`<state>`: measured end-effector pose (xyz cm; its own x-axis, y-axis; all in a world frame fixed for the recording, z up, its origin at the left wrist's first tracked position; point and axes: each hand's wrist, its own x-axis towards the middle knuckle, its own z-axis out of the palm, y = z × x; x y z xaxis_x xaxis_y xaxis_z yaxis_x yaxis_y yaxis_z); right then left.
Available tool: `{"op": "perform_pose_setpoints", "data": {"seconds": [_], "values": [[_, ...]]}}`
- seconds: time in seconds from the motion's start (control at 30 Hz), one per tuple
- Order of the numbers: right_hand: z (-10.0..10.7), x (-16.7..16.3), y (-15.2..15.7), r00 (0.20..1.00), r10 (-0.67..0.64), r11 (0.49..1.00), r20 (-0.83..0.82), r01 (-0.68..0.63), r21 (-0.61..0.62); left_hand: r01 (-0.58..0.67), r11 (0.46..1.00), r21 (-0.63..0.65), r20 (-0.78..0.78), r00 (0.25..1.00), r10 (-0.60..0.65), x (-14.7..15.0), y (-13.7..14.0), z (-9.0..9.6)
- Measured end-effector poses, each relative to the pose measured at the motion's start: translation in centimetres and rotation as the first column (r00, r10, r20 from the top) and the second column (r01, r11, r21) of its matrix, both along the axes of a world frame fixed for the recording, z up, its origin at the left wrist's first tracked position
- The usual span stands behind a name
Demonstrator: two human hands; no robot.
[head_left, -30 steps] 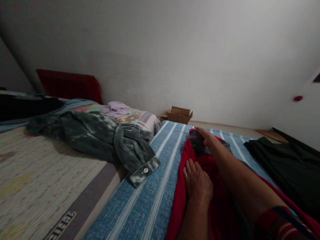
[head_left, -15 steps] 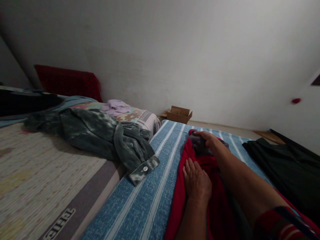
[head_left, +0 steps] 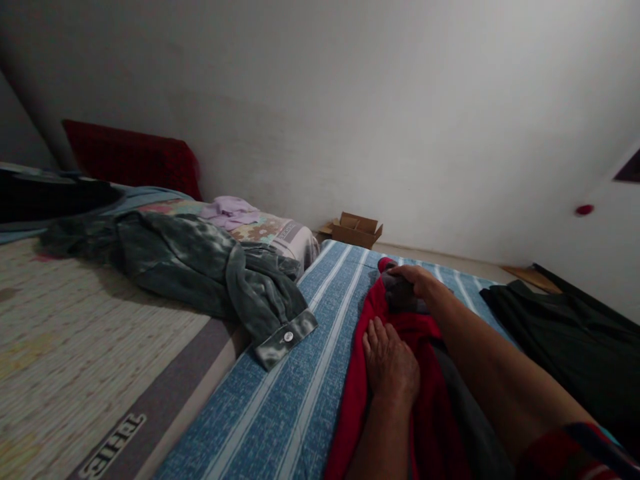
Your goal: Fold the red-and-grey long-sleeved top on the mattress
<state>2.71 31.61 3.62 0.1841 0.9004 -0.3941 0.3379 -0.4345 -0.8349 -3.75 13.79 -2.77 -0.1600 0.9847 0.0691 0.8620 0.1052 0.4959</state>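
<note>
A red garment with grey lining (head_left: pixel 370 340) lies lengthwise on the blue striped bed cover (head_left: pixel 295 373). My left hand (head_left: pixel 393 360) rests flat on its red cloth, with the fingers extended and close together. Farther up, my right hand (head_left: pixel 415 277) is closed on the grey part at the garment's far end; some of its fingers are hidden in the folds. My right forearm crosses over the garment and covers part of it.
To the left, a grey-green mottled denim jacket (head_left: pixel 195 267) spans the two bed surfaces, its cuff on the blue cover. Dark folded clothing (head_left: pixel 565 333) lies at right. Beyond are a lilac cloth (head_left: pixel 231 212), a cardboard box (head_left: pixel 356 231) and a red headboard-like panel (head_left: pixel 133 160).
The view has shifted slightly. Both hands keep nearly the same places on the garment. More grey lining shows beside my right forearm, and the far end looks gathered narrower.
</note>
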Motion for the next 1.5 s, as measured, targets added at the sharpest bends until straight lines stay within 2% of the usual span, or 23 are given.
{"op": "perform_pose_setpoints", "data": {"seconds": [0.13, 0.27, 0.5, 0.7, 0.87, 1.03, 1.27, 1.5], "values": [[0.1, 0.1, 0.2, 0.990, -0.062, 0.997, 0.128, 0.055, 0.058, 0.001, 1.000, 0.009, 0.007, 1.000, -0.001, -0.1, 0.1, -0.2], [0.1, 0.3, 0.7, 0.977, -0.061, 0.995, 0.204, 0.043, 0.093, 0.003, 1.000, 0.015, 0.016, 1.000, -0.003, 0.0, 0.2, -0.5], [0.5, 0.5, 0.8, 0.986, -0.051, 0.998, 0.160, 0.043, 0.051, 0.003, 1.000, 0.009, 0.011, 1.000, -0.003, 0.0, 0.1, -0.4], [0.8, 0.3, 1.1, 0.996, -0.057, 0.997, 0.070, 0.052, 0.061, 0.005, 1.000, -0.001, -0.011, 1.000, -0.005, 0.0, 0.1, -0.2], [0.6, 0.2, 1.4, 0.997, -0.049, 0.998, 0.063, 0.046, 0.050, 0.013, 1.000, -0.007, 0.001, 1.000, -0.013, -0.1, 0.0, -0.1], [0.5, -0.1, 1.4, 0.987, -0.042, 0.997, 0.158, 0.033, 0.064, 0.007, 1.000, 0.001, -0.017, 1.000, -0.007, -0.1, 0.0, 0.1], [-0.4, 0.7, 2.3, 0.920, -0.100, 0.983, 0.378, 0.033, 0.179, -0.002, 1.000, -0.001, -0.032, 0.999, 0.002, 0.0, 0.2, -0.1], [-0.7, 0.7, 2.7, 0.916, -0.086, 0.983, 0.392, 0.014, 0.185, 0.002, 1.000, -0.017, -0.026, 1.000, -0.003, 0.0, 0.1, 0.1]]}}
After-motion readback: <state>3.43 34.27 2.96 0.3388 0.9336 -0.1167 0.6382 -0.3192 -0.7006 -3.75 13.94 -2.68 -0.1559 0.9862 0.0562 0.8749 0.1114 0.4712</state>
